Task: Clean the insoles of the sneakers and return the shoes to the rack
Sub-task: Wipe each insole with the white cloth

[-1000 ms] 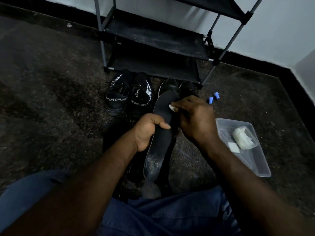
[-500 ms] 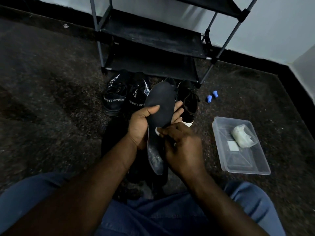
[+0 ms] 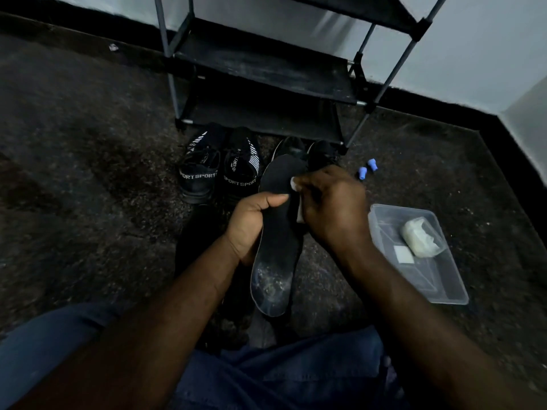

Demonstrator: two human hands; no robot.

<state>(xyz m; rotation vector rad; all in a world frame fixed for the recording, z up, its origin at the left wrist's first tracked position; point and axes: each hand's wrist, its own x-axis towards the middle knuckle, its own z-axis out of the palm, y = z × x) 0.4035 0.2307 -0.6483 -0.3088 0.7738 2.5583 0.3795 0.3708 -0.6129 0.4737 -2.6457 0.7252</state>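
Note:
My left hand (image 3: pixel 251 223) grips a long black insole (image 3: pixel 276 247) at its middle, thumb across the top face. The heel end near me carries pale dusty marks. My right hand (image 3: pixel 331 205) pinches a small white wipe (image 3: pixel 297 199) and presses it on the insole's upper part. Behind the hands stand two black sneakers with white "SPORT" lettering (image 3: pixel 220 167) and another black pair (image 3: pixel 310 152), partly hidden by the insole and my right hand. The black shoe rack (image 3: pixel 266 69) stands beyond them against the wall.
A clear plastic tub (image 3: pixel 444 291) on the floor at right holds a bag of white wipes (image 3: pixel 421 236) and a loose white square. Two small blue caps (image 3: pixel 366 168) lie near the rack's right leg. Dark speckled floor all round; my blue-trousered legs fill the bottom.
My right hand has moved the wipe from the insole's middle back up toward its toe end. The insole has tilted back from leaning left to near straight.

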